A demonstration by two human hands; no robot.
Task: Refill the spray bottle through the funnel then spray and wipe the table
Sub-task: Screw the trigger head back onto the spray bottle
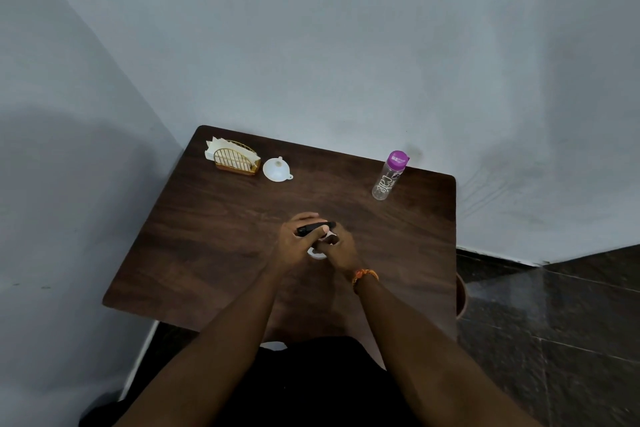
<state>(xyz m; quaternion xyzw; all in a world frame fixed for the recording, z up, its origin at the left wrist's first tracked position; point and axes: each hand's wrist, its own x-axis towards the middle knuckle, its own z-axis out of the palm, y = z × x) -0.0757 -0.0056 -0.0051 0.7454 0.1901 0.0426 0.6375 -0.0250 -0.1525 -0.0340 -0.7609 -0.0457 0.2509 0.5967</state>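
Hands: left [300, 241] gripping black sprayer head [316, 228], right [337, 248] gripping bottle [317, 254] beneath; funnel [276, 169] lying at 11 o'clock, nearer left.

Wooden table [194, 253] with funnel [276, 169], bottle [387, 177], napkin holder [236, 159]

Dark brown woodgrain across the table [214, 239]. White funnel [276, 169], gold wire napkin holder [237, 159] with cream napkins. Clear water bottle [387, 178], purple cap, white lettering. Orange wristband [363, 277]. Black sprayer head [316, 228] between hands.
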